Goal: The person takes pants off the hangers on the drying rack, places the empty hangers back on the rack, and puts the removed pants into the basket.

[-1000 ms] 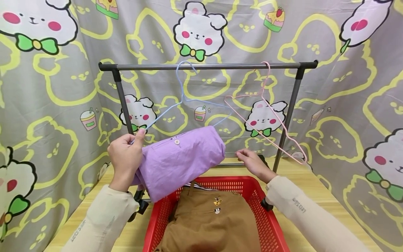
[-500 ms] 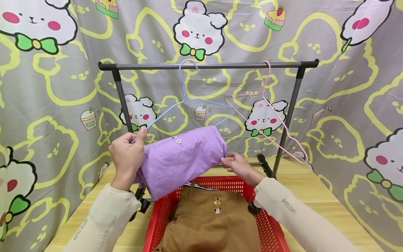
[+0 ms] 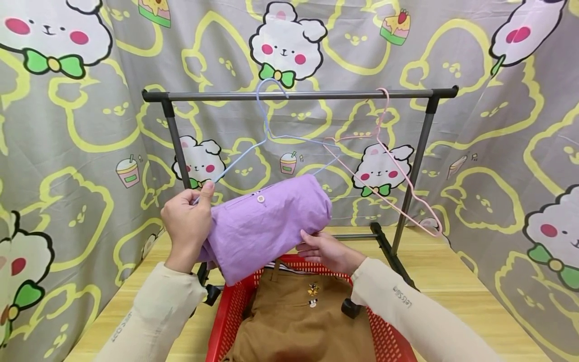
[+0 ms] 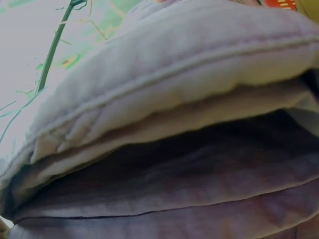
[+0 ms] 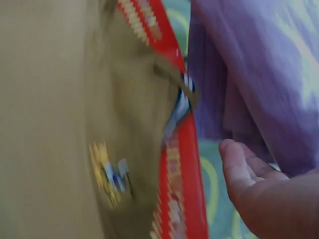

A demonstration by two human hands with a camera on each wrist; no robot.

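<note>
My left hand grips the lower left corner of a light blue clothes hanger, whose hook is at the rack's rail. A folded purple garment with a button and a pocket slit drapes over the hanger's bottom bar, tilted up to the right. Its layered, hollow edge fills the left wrist view, where the cloth looks pale. At the garment's lower right edge is my right hand, fingers fairly straight. In the right wrist view the right hand lies beside the purple cloth; contact is unclear.
A grey rack rail spans the back, with a bare pink hanger on its right part. Below the hands, a red basket holds brown trousers. Everything stands on a wooden table before a patterned curtain.
My right hand has moved left, from apart on the right to the garment's lower right edge. The left hand, blue hanger and purple garment have shifted slightly up and right.
</note>
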